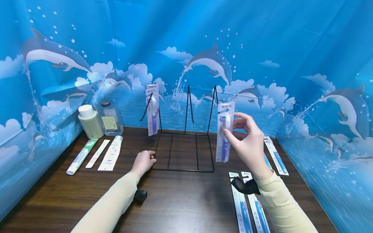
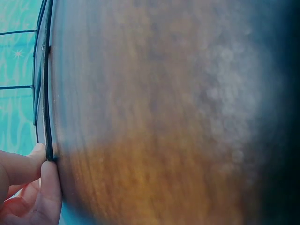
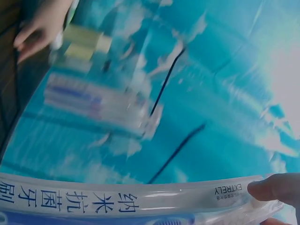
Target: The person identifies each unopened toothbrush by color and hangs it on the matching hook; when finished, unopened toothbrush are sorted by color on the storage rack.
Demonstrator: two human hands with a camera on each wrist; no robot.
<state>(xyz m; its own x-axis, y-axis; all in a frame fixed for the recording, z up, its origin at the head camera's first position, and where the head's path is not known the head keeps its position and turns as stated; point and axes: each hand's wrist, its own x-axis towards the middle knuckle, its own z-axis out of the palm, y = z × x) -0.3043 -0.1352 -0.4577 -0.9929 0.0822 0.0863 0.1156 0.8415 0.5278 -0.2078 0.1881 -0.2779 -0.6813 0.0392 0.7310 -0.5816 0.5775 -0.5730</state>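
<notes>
My right hand [image 1: 247, 136] holds a packaged toothbrush [image 1: 225, 149] with a purple handle upright between thumb and fingers. The package is in front of the right side of a black wire display rack [image 1: 183, 170]. In the right wrist view my thumb [image 3: 276, 187] presses the upper end of the clear pack. At the rack's front left corner, my left hand [image 1: 144, 161] pinches the base wire, as the left wrist view shows between thumb and finger [image 2: 50, 187]. Other packaged toothbrushes [image 1: 152, 118] hang from the rack's left hook.
Several blue packaged toothbrushes [image 1: 244, 210] lie on the dark wooden table [image 1: 186, 200] at right. To the left lie a toothpaste tube [image 1: 82, 157], a narrow packet [image 1: 97, 153] and a white tube [image 1: 112, 153]. Behind them stand a green bottle [image 1: 91, 124] and a clear bottle [image 1: 112, 126].
</notes>
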